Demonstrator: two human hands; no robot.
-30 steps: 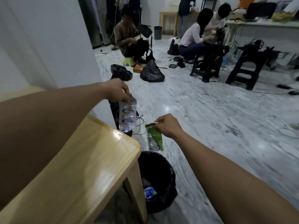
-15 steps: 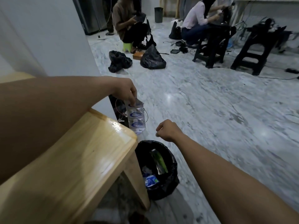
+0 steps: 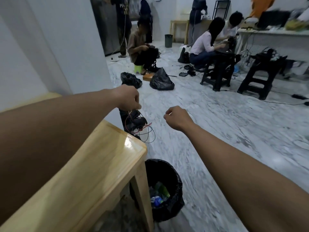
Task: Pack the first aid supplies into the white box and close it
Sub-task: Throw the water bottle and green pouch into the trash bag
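The marble floor spreads out past both hands, streaked grey and white. Below and to the left of the left grip lies the wooden worktop, its glossy rounded corner pointing toward the room; the left forearm crosses over it. Directly under the gap between the two hands, tucked against the worktop's leg, stands a bin lined with a black bag — inside it lie crumpled wrappers, green, clear and blue.

The left hand is held out beyond the worktop corner, fingers curled downward and pinched together; nothing shows between them, though the fingertips are partly hidden. Just beneath that grip, on the floor by the wall, sits a dark device with red and black wires looping out of it.

The right hand hangs to the right of the left one, well apart from it, closed in a loose fist with the thumb against the forefinger — no object is visible in it.

The white box and the first aid supplies are nowhere in this view. Far beyond both hands, people sit among black stools and black bags.
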